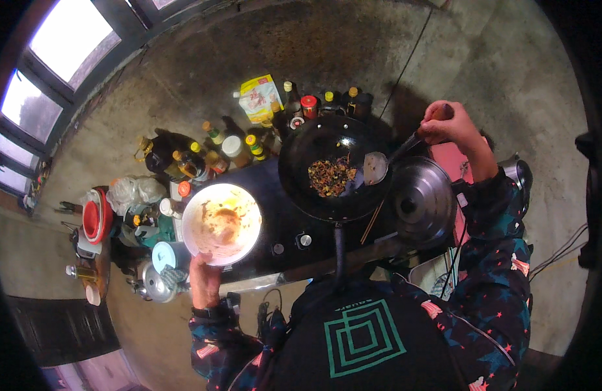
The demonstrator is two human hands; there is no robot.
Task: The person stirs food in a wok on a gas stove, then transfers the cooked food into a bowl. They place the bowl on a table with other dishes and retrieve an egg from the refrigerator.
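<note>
My left hand (pixel 205 278) grips the near rim of a white bowl (pixel 196 234) over the left side of the black stove (pixel 269 205). Brown and yellow sauce smears coat the bowl's inside. Up at the right, my right hand (pixel 447 122) is closed around the handle of a spatula (pixel 376 168). The spatula's metal blade is inside a black wok (pixel 301 146), just right of a small heap of chopped, cooked food (pixel 330 177). The wok's long handle (pixel 339 249) points toward my body.
A metal lid (pixel 423 200) with a black knob lies right of the wok, beside chopsticks (pixel 373 222). Several bottles and jars (pixel 235 149) line the back, near a yellow-and-white pouch (pixel 259 97). Farther left are a red basin (pixel 92 220) and a light-blue lidded container (pixel 166 256).
</note>
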